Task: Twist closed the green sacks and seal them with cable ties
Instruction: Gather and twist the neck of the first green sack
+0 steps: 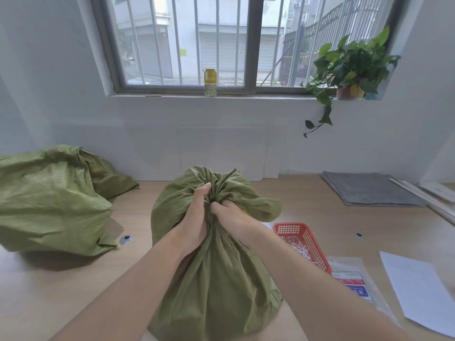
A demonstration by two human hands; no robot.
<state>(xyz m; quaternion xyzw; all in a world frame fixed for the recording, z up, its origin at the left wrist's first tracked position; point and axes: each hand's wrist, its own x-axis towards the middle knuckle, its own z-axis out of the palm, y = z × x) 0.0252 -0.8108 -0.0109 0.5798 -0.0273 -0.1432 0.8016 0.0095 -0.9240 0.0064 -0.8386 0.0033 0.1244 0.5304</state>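
Note:
A green sack (216, 286) stands on the wooden table right in front of me, its mouth gathered into a bunched neck. My left hand (197, 217) and my right hand (231, 217) both grip that neck side by side, fingers closed around the fabric. The loose top of the sack flares out above my hands. A second green sack (54, 200) lies slumped at the left of the table. A red plastic basket (302, 239) to the right of the sack holds several white cable ties (298, 247).
A plastic packet (352, 279) and a white sheet of paper (418, 286) lie at the right front. Grey mats (369, 188) are stacked at the back right. A can (210, 82) and a potted plant (349, 70) stand on the window sill.

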